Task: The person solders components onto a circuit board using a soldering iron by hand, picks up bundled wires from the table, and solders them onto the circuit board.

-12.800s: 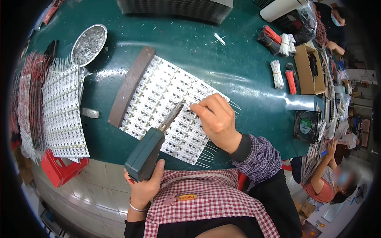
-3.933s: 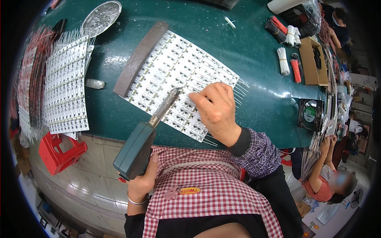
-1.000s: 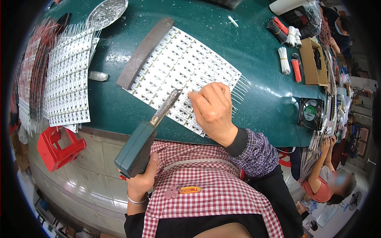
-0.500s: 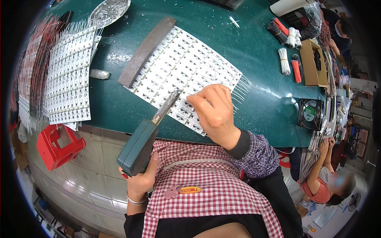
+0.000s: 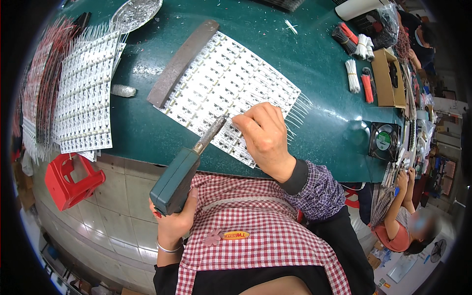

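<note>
My left hand [image 5: 176,222] is closed round the handle of a dark green soldering gun [image 5: 174,178]. Its metal barrel points up and right, with the tip over a white circuit board panel [image 5: 209,86]. Close beside that tip, my right hand [image 5: 266,140] pinches thumb and forefinger together just above the panel; whatever they hold is too small to make out. Rows of small dark parts cover the panel. Thin white wires [image 5: 298,115] lie across its right part and stick out past the right edge. A brown, rusty-looking bar [image 5: 182,64] rests along the panel's left edge.
Wired panels [image 5: 86,93] are stacked at the left, near a silvery dish [image 5: 136,14] and a red stool [image 5: 73,182]. At right are bundled wires [image 5: 352,76], a cardboard box [image 5: 388,78] and a small fan [image 5: 385,141]. A co-worker [image 5: 398,221] sits beyond.
The soldering gun has shifted slightly right, bringing its tip nearer to my right fingertips. My right hand has barely moved and keeps its pinch.
</note>
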A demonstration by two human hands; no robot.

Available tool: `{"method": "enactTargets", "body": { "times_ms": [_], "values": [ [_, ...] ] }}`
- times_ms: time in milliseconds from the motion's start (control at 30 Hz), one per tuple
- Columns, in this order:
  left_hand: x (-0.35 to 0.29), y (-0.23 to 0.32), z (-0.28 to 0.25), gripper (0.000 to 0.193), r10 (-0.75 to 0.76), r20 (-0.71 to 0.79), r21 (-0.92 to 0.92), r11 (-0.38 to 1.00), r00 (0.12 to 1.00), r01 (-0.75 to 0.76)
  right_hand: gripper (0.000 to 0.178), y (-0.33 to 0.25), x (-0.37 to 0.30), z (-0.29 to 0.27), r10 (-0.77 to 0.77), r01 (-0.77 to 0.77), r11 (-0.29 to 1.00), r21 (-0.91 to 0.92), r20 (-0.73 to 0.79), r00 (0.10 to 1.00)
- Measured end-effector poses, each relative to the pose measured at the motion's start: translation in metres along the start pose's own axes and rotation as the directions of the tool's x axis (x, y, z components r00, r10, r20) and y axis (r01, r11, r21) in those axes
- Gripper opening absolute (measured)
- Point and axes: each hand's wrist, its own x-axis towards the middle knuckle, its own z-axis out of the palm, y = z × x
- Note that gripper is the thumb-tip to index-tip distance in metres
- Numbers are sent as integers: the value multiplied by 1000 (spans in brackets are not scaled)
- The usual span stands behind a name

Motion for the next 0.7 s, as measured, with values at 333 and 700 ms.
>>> {"method": "enactTargets", "body": {
  "times_ms": [333, 700],
  "values": [
    [-9, -14, -11, 24, -91, 79, -22, 995, 993, 93, 18, 0, -1, 1, -1, 1, 1000, -15, -6, 1000],
    [5, -12, -5, 43, -5, 20, -152, 988, 1000, 8, 18, 4, 13, -18, 36, -36, 999, 0, 24, 999]
  ]
}}
